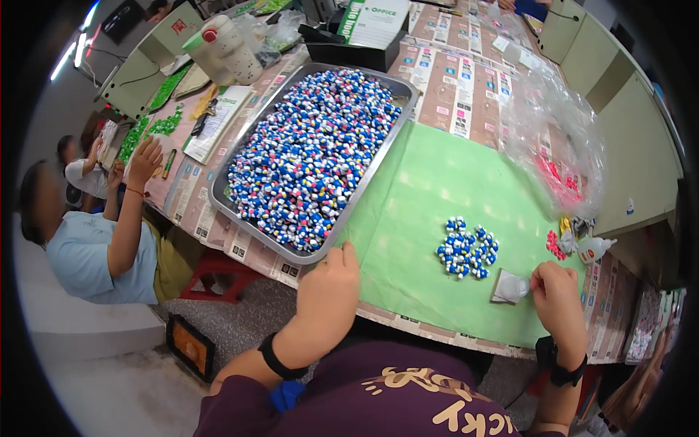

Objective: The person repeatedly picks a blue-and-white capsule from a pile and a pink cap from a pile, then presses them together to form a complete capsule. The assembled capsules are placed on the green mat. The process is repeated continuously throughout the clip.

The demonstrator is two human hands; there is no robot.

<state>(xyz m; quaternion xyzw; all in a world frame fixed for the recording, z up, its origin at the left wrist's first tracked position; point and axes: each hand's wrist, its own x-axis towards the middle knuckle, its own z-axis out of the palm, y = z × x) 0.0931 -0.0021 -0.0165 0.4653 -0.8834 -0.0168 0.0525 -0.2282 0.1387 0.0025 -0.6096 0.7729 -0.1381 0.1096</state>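
Observation:
Low at the near corner of a metal tray [408,109], my left hand [329,293] is closed, fingertips pressed together over the edge of a green sheet [408,291]. What those fingers hold, if anything, is hidden. My right hand [559,302] is closed in a pinch beside a small clear round cup on a square white base [511,287]; no object shows clearly between its fingers. A loose cluster of small blue-and-white pieces [467,247] lies on the sheet between both hands. The tray is heaped with many similar blue, white, pink and yellow pieces [313,153].
Small pink pieces [557,246] and a white squeeze bottle [595,250] lie right of the sheet. A clear plastic bag [553,138] with pink pieces sits behind them. A black box [357,54] stands behind the tray. Another person [102,240] sits at the left, hands raised.

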